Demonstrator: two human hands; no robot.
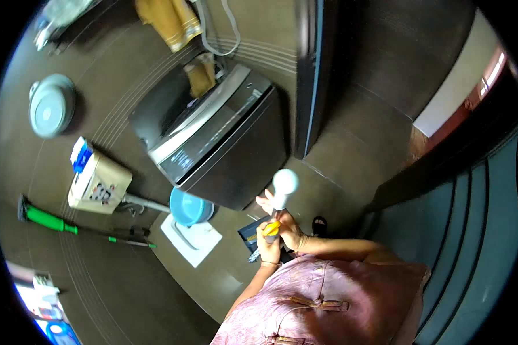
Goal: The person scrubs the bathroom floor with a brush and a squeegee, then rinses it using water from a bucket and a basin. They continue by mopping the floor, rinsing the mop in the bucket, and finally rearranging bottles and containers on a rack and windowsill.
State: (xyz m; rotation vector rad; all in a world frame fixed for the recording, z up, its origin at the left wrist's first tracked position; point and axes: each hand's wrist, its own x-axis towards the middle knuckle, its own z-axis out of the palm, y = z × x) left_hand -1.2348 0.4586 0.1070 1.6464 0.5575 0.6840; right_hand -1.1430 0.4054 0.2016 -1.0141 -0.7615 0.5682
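A white light bulb (285, 181) points upward in front of me, its narrow base toward my hands. My right hand (292, 231) is behind and beside the base, curled around it, with some fingertips showing to the left of the bulb. Just below, my left hand (268, 248) is closed around a yellow-and-grey handle (271, 231) that looks like a screwdriver's. A dark piece lies between handle and bulb; whether they touch I cannot tell. On the floor beside my left hand lies a dark pouch (248, 236) with a yellowish strip.
Ahead stands a dark washing machine (236, 149) with cloth on top. To the left are a blue bucket (190, 206), a white squat toilet (204, 244), a cream cistern (112, 175) and a green-handled brush (45, 219). A dark door frame (306, 86) rises ahead right; a blue-grey door (437, 230) is at right.
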